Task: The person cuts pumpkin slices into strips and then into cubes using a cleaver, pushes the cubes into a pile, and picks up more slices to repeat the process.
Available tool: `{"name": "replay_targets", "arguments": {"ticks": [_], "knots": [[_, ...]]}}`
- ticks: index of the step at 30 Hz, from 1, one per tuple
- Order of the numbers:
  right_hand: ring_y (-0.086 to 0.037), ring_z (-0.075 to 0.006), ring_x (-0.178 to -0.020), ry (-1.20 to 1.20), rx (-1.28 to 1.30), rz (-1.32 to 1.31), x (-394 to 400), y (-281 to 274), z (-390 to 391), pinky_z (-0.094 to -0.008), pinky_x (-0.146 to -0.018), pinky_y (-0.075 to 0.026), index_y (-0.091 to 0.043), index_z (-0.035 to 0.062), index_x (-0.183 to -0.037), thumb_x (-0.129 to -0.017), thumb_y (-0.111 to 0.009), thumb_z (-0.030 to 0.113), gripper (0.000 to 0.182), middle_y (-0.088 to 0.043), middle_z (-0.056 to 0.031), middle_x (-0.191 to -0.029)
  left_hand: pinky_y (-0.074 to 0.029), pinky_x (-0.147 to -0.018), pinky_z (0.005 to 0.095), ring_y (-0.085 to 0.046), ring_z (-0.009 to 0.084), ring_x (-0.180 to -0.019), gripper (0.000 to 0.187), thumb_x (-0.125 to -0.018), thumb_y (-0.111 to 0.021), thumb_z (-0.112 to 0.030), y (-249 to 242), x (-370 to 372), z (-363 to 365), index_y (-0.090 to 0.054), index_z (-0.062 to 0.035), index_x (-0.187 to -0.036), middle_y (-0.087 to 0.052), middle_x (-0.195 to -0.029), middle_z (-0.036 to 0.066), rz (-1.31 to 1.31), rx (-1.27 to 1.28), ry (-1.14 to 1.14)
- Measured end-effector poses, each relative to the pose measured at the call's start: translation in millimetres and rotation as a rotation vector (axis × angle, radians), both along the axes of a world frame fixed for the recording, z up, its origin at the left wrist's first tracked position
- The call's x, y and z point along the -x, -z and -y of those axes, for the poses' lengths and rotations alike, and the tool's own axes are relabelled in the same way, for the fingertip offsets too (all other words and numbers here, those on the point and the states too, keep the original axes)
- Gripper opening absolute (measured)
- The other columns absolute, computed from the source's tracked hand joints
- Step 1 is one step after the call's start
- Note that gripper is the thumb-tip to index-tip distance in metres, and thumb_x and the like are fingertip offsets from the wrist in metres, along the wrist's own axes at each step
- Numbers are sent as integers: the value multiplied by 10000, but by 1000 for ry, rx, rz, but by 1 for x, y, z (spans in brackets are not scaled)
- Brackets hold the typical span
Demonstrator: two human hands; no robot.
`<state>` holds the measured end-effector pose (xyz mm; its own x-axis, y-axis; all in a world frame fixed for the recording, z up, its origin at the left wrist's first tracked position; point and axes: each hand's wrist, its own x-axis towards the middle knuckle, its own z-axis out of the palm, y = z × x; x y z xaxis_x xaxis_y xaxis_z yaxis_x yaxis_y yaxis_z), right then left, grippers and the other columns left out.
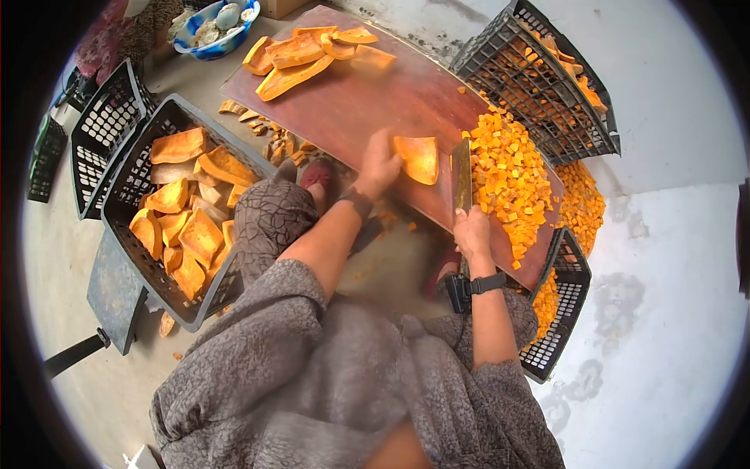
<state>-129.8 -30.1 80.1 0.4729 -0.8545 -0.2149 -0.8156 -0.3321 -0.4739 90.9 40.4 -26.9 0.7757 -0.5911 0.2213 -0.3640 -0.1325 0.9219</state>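
Observation:
My left hand (377, 162) grips the left edge of a flat orange pumpkin slab (419, 159) over the reddish-brown cutting board (328, 117). My right hand (472, 233) is closed around the handle of a knife (462, 176), whose broad blade points away from me. Right of the blade lies a heap of diced pumpkin (508, 168); the knife stands between the heap and the slab, apart from the slab. Several larger pumpkin pieces (297, 51) rest on the far end of the board.
At my left, a black crate (168, 289) holds pumpkin chunks. A tilted crate (539, 86) stands at the back right, and another crate (558, 328) with diced pumpkin at the near right. Peel scraps (277, 144) lie on the floor. A blue basin (215, 51) sits beside another person.

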Motion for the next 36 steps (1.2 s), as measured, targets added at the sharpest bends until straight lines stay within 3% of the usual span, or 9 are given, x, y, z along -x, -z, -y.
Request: {"name": "replay_targets", "arguments": {"ticks": [3,5,6,11,12,14,17,31,36], "knots": [[-583,-250,-440,2,-11,25,1,1,-2,-359,-368,-496,-520,-75,-932,-958,-546,217,294,-586,-167,-656,-499,-899,370,-606,256,-1030,509,-771,-660,-8,10,-2,4,-490,10,-1250,-549,-1160,170,-68,143,-141],[-656,-338,-557,52,-41,21,-1,-6,-8,-429,-478,-526,-557,-83,-951,-962,-526,239,324,-648,-237,-754,-516,-872,386,-612,251,-997,558,-776,-699,-108,-7,2,-2,-478,17,-1273,-522,-1170,174,-237,198,-119],[-656,-338,-557,52,-43,21,-2,-7,-9,-429,-478,-526,-557,-83,-951,-962,-526,239,324,-648,-237,-754,-516,-872,386,-612,251,-997,558,-776,-699,-108,-13,5,-5,-478,17,-1273,-522,-1170,174,-237,197,-119],[-642,-340,-531,50,-23,67,0,-6,-13,-425,-461,-508,-557,-90,-935,-964,-525,262,355,-636,-247,-734,-472,-961,429,-551,372,-1118,712,-723,-748,-315,-50,31,-23,-474,-14,-1307,-494,-1257,237,131,-99,19],[-642,-340,-531,52,-24,68,4,4,-7,-425,-461,-508,-557,-90,-935,-964,-525,262,355,-636,-247,-734,-440,-999,440,-508,408,-1168,704,-711,-756,-291,-58,34,-28,-479,-25,-1301,-476,-1290,254,142,-145,68],[-585,-241,-475,-51,112,85,15,32,8,-344,-363,-495,-505,-81,-931,-972,-525,255,339,-583,-171,-712,-445,-991,439,-511,410,-1162,693,-713,-753,-280,-53,33,-26,-481,-24,-1297,-486,-1277,253,180,-163,75],[-579,-224,-467,52,-69,110,6,0,-6,-333,-368,-492,-505,-73,-935,-980,-503,271,347,-580,-157,-703,-452,-977,440,-513,410,-1155,674,-716,-748,-259,-37,28,-20,-483,-28,-1291,-508,-1250,242,204,-164,81],[-543,-155,-430,160,-215,148,2,-4,-1,-306,-360,-468,-505,-22,-923,-977,-509,193,221,-547,-80,-611,-439,-991,420,-519,382,-1169,556,-794,-672,-198,-26,17,-19,-498,-63,-1305,-537,-1238,196,130,-153,99],[-537,-147,-428,148,-210,132,2,-5,-5,-294,-353,-448,-508,-18,-913,-975,-512,193,220,-544,-75,-601,-461,-937,437,-546,394,-1100,529,-780,-681,-204,-27,18,-20,-543,-46,-1266,-569,-1166,205,211,-46,62]]}}
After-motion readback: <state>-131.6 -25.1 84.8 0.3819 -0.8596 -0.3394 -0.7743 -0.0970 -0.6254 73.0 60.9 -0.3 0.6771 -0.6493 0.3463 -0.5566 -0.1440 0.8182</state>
